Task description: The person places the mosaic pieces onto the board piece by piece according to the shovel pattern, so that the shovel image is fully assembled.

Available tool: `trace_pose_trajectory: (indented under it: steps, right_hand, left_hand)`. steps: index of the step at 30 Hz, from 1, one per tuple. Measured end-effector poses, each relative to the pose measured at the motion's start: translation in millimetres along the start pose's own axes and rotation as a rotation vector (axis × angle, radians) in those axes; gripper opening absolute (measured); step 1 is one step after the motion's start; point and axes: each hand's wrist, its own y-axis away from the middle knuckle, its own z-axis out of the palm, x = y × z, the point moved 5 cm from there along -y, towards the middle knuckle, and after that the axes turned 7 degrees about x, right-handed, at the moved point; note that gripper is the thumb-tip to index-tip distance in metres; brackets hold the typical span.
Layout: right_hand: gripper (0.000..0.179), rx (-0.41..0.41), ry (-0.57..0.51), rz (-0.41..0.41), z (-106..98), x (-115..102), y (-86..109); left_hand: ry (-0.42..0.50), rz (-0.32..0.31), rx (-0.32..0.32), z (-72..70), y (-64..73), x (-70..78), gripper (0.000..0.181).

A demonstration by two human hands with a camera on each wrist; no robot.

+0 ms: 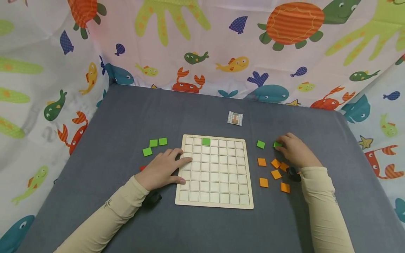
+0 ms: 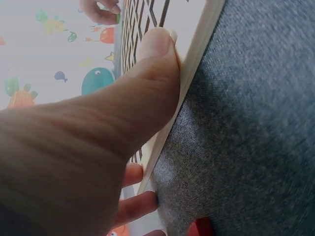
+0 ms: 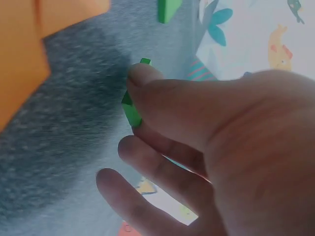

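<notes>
A pale wooden grid board (image 1: pixel 217 206) lies flat on the grey table, with one green square tile (image 1: pixel 206 141) in a cell of its far row. My left hand (image 1: pixel 162 169) rests on the board's left edge. Its thumb (image 2: pixel 156 46) lies on the rim and its fingers are spread along the side. To the right of the board, my right hand (image 1: pixel 295 149) pinches a green tile (image 3: pixel 132 113) between thumb and forefinger, low over the cloth. Another green tile (image 1: pixel 261 144) lies just left of that hand. Several orange tiles (image 1: pixel 276 174) are scattered on the near side of it.
Left of the board are three green tiles (image 1: pixel 153 143) and a red piece (image 1: pixel 143 168), partly hidden by my left hand. A small patterned packet (image 1: pixel 235 118) lies beyond the board. Curtains printed with sea animals (image 1: pixel 218 63) hang around the grey table (image 1: pixel 202 232).
</notes>
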Motion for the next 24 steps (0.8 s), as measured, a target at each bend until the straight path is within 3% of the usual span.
trace_pose_trajectory:
  steps: [15,24]
  right_hand:
    - [0.028,0.037,0.039,-0.072,-20.4,-46.3,-21.0]
    - [0.022,0.036,0.029,-0.166,-13.8,-80.7,-35.4]
  left_hand:
    - [-0.065,0.039,0.01,0.8,-4.2,-2.8,0.069]
    - [-0.056,0.034,0.004,0.3,-1.4,-2.9,0.068]
